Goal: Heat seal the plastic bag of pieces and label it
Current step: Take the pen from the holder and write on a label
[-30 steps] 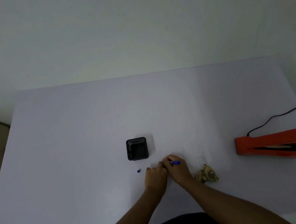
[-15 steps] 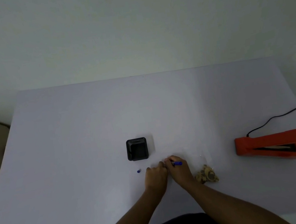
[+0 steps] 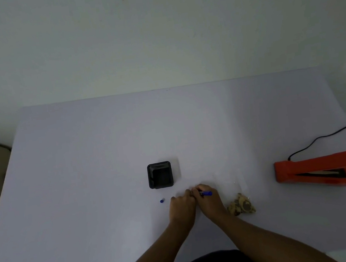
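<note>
My right hand grips a blue pen, its tip pointing left toward my left hand. My left hand rests knuckles-up against the right one, fingers curled and pressed down on the table; whatever lies under it is hidden. The clear plastic bag with brownish pieces lies just right of my right wrist, its transparent top stretching away from me. The pen's blue cap sits on the table left of my left hand. The orange heat sealer stands at the right with its arm raised.
A small black square tray sits just beyond my hands. A black power cord runs from the sealer to the table's right edge. The white table ends at a pale wall behind.
Both hands stay pressed together at the same spot; the pen has shifted very slightly. The bag, cap and sealer have not moved.
</note>
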